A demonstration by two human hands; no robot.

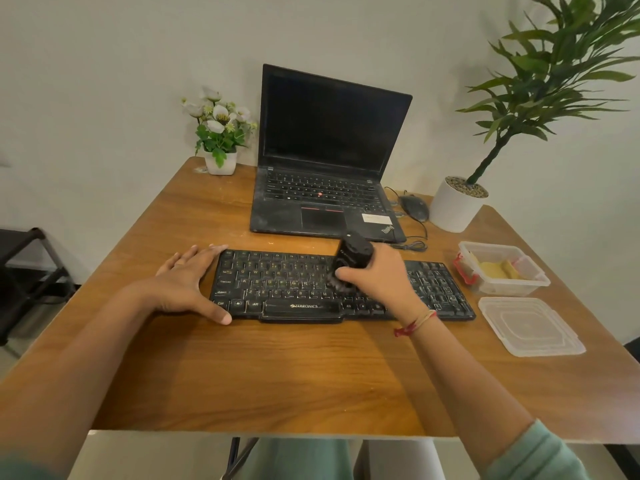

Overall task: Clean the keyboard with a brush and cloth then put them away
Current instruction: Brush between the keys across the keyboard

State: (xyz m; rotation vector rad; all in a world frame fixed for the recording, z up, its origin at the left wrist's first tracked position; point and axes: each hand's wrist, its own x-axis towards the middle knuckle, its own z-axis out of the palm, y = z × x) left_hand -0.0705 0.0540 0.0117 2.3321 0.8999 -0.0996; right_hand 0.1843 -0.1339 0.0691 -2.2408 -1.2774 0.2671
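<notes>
Head view looks down on the black keyboard point(294, 289), which lies across the middle of the wooden bench point(277, 375). Its long axis runs left to right, roughly in line with the bench's near edge. The space bar row is on my side, with ZEBRONICS printed in white on the front lip. The key legends are pale and upright to me, so the top row points away toward the laptop point(325, 150).

My left hand point(187, 278) lies flat on the bench at the keyboard's left end. Its fingers are straight and spread, the fingertips reach the far-left corner, and the thumb lies against the near-left corner. It holds nothing.

My right hand point(377, 275) is over the keyboard's middle, with its fingers point(346, 273) curled round the brush point(353, 256). The brush is short, stubby and black. Its bristles point down onto the keys right of centre and look blurred, while its body tilts up and away from me toward the laptop's front edge.

Right of the keyboard stands an open clear box point(502, 289) with a red clasp, and the yellow cloth point(495, 270) is inside it. Its lid point(530, 325) lies on the bench just nearer to me.

A mouse point(414, 207) lies beside the laptop. A flower pot point(220, 129) stands at the far left, and a tall plant point(554, 74) at the far right.
</notes>
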